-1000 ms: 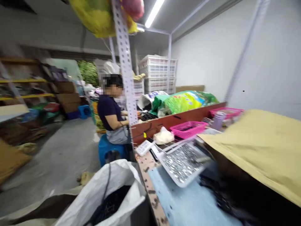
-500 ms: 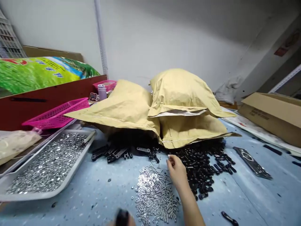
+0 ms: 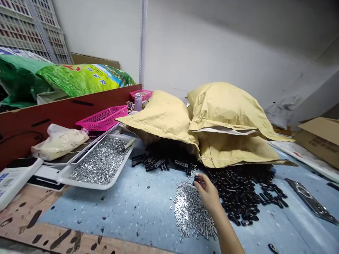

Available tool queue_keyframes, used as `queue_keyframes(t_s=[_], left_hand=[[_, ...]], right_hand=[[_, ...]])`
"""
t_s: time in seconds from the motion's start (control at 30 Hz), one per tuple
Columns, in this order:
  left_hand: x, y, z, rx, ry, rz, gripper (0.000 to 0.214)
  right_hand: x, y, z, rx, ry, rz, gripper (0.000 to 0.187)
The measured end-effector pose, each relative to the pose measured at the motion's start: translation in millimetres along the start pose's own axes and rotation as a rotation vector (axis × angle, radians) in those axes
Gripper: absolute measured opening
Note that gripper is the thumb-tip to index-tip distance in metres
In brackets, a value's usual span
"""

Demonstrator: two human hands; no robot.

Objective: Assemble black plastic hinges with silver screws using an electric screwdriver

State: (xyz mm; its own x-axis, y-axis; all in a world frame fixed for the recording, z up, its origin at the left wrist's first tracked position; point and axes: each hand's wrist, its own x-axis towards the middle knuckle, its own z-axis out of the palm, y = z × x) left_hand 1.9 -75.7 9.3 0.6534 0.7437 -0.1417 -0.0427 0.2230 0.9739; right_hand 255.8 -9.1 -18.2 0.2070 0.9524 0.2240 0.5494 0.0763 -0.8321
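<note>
Over on a low workbench covered with a pale blue mat [image 3: 106,208], the person's right hand [image 3: 209,194] reached in from the lower right, its fingers [image 3: 201,185] pinched closed on a small black part [image 3: 196,180]. It looked like a proper grip, not just a touch, though the part was tiny and mostly hidden by the fingertips. The left hand wasn't in view, so no telling what it was doing.

That pinch sat right at the edge of a loose pile of silver screws and nuts [image 3: 192,210], just beside a much bigger heap of black pieces [image 3: 243,194]. More black pieces [image 3: 150,163] lay in a scattered strip up by the kraft paper bags [image 3: 227,109] slumped at the back of the mat. Off to the left was a white tray [image 3: 92,185] full of small silver nuts, with a pink plastic basket [image 3: 103,118] and a purple bottle [image 3: 138,102] behind it.

Going by how everything lay, the step in hand seemed to be picking out small pieces by hand, one at a time. With parts that tiny and piles that close together, the next move called for a tight, steady pinch.
</note>
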Motion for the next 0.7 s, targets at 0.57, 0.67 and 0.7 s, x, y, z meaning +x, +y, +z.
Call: queue_keyframes(t_s=[0.57, 0.67, 0.7], left_hand=[[-39.9, 3.1, 5.5, 0.753, 0.153, 0.002, 0.018], [-40.1, 0.6, 5.5, 0.775, 0.139, 0.037, 0.022], [-40.2, 0.8, 4.3, 0.779, 0.137, 0.05, 0.024]], right_hand=[[-135.7, -83.8, 39.6, 0.56, -0.218, 0.086, 0.01], [-141.5, -86.5, 39.7, 0.532, -0.218, 0.073, 0.007], [-140.8, -87.4, 39.7, 0.514, -0.221, 0.062, 0.007]])
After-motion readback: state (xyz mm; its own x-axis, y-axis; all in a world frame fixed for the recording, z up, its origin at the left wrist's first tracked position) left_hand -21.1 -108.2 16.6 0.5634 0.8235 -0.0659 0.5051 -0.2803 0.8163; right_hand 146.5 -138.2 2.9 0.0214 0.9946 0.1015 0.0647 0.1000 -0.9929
